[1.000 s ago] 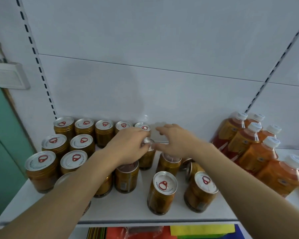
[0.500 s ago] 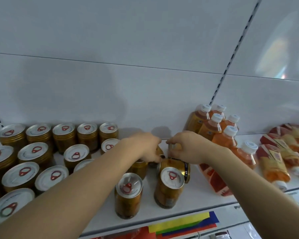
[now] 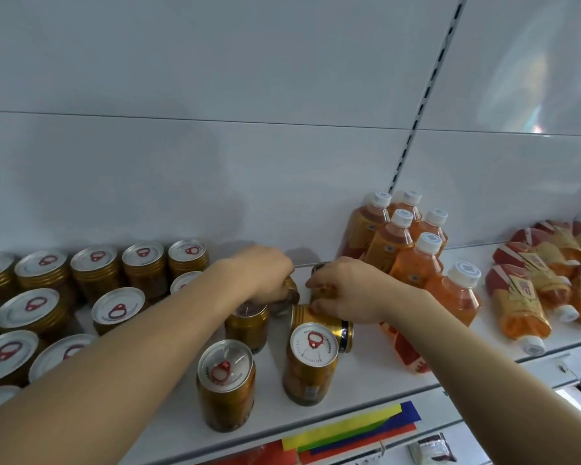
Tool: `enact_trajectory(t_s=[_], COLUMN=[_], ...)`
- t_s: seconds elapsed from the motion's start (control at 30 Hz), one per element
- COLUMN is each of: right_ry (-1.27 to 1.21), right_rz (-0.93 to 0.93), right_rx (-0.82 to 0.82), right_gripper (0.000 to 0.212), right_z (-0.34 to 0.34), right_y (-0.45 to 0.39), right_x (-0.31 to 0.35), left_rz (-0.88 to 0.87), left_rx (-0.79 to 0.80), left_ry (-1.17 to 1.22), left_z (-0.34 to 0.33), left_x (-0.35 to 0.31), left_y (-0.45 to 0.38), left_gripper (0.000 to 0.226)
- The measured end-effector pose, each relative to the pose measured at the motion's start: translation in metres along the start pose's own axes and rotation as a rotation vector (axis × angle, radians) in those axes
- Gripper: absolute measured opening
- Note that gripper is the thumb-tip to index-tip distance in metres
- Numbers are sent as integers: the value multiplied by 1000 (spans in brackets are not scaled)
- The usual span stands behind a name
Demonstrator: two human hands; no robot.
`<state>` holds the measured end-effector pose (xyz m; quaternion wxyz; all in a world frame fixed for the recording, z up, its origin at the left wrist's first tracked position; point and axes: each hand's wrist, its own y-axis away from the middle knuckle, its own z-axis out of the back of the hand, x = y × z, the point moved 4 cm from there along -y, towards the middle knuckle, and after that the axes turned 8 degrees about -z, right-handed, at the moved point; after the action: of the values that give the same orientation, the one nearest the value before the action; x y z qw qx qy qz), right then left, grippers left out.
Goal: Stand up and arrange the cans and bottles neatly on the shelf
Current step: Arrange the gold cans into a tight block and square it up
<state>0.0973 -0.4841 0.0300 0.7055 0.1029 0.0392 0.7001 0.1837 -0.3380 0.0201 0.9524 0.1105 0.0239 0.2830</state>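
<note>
Gold cans with white pull-tab lids stand in rows at the left. Two more stand near the front edge. One can stands bottom-up. My left hand is closed on a tilted can at the back middle of the shelf. My right hand grips another can right beside it. Just under that hand a can lies on its side. Several orange bottles with white caps stand upright to the right.
The white shelf has a white back panel. Several orange bottles lie flat at the far right, and one lies under my right forearm. Coloured strips hang below the front edge.
The view has swung to the right, bringing the flat bottles into sight. Both hands stay closed on cans at the back middle, and the left one's can is tilted.
</note>
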Motion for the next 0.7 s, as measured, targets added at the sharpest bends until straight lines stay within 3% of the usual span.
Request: enact_trajectory(t_s=[0.17, 0.27, 0.43, 0.53, 0.63, 0.7], right_ry=[10, -1, -39, -69, -77, -79], right_rz=[23, 42, 74, 87, 98, 111], right_rx=[-46, -33, 19, 46, 90, 140], right_gripper=[51, 51, 49, 50, 51, 50], right_z=[2, 3, 0, 1, 4, 5], right_y=[-6, -10, -14, -15, -18, -20], right_x=[2, 3, 4, 4, 6, 10], left_rz=[92, 169, 154, 176, 180, 180], left_rx=[-85, -171, -228, -163, -159, -166], left_ry=[188, 293, 395, 262, 156, 151], left_z=[2, 0, -9, -13, -14, -12], left_x=[46, 70, 60, 54, 51, 50], left_y=[0, 4, 4, 0, -7, -7], left_gripper=[23, 42, 50, 75, 59, 62])
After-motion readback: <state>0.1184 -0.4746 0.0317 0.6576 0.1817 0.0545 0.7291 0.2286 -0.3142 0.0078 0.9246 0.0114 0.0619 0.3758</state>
